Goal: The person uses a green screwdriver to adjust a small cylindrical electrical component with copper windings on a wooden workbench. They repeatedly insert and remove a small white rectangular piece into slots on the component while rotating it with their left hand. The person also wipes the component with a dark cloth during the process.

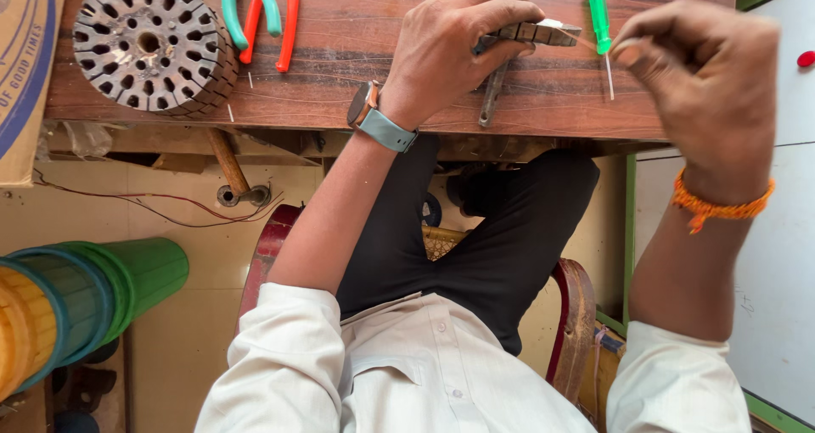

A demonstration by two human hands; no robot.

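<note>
1. Seemingly flipped by the downward head view, the wooden worktop point(356, 51) runs across the top of the picture, with its near edge towards the person's lap.
2. The left hand point(454, 47) lies on the worktop near the middle of that edge, fingers curled and pressed together around a small stack of grey metal laminations point(539, 32), which juts out to the side of the fingertips.
3. A grey metal bar point(492, 93) lies under that hand, slanting down to the near edge of the worktop.
4. The right hand point(709, 76) is held up just beside the stack, at the worktop's end, thumb and forefinger pinched together; whatever is between them is too thin to make out.
5. A green-handled screwdriver point(600, 21) lies on the worktop between the two hands, its thin shaft pointing towards the near edge.
6. A round slotted metal core point(153, 42) rests at the opposite end of the worktop, well apart from both hands.
7. Just beside the core lie pliers point(263, 13) with red and teal handles.
8. A wristwatch point(382, 120) sits on the left wrist, and an orange thread band point(722, 204) on the right.
</note>
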